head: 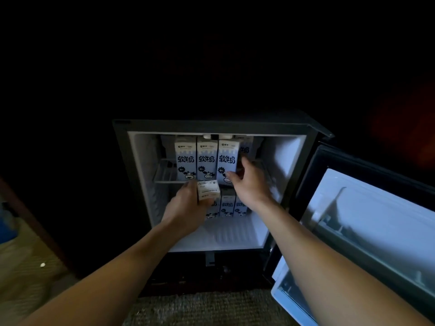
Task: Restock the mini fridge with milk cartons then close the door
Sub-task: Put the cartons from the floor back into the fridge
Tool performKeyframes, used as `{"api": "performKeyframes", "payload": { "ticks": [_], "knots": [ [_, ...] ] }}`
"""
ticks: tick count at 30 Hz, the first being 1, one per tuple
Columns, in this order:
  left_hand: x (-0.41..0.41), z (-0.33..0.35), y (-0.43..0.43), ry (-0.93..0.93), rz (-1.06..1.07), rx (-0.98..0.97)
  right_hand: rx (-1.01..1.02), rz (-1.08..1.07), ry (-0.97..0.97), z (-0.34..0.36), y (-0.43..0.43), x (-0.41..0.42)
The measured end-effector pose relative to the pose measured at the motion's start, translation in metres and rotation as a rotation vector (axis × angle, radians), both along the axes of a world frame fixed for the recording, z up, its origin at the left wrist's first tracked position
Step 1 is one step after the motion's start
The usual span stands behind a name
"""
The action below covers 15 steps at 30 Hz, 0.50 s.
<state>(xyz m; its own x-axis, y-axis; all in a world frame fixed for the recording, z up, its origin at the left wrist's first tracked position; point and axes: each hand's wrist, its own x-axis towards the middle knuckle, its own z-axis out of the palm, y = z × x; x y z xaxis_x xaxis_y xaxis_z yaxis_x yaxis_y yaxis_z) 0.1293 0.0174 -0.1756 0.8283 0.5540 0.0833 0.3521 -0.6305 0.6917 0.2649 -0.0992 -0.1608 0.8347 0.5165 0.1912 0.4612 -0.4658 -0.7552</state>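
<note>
Carpet below; open door flanks shelved cartons.

A single head-worn wide-angle camera looks forward and down, at arm's reach, into the open mini fridge from above.

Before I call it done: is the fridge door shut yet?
No, the door hangs wide open at the right of the fridge.

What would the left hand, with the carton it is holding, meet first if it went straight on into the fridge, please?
Probably the cartons on the fridge floor: the left hand and its carton sit just before them, below the wire shelf. Depth is unclear.
</note>
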Motion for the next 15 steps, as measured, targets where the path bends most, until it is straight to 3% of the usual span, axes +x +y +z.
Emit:
{"api": "performKeyframes", "payload": {
  "ticks": [3, 15],
  "knots": [
    [0.002, -0.005, 0.001, 0.005, -0.014, 0.011, -0.054, 0.012, 0.063, -0.01, 0.001, 0.006],
    [0.003, -0.014, 0.003, -0.058, -0.036, -0.068, 0.008, -0.104, -0.1, -0.021, 0.017, 0.001]
  ]
}}
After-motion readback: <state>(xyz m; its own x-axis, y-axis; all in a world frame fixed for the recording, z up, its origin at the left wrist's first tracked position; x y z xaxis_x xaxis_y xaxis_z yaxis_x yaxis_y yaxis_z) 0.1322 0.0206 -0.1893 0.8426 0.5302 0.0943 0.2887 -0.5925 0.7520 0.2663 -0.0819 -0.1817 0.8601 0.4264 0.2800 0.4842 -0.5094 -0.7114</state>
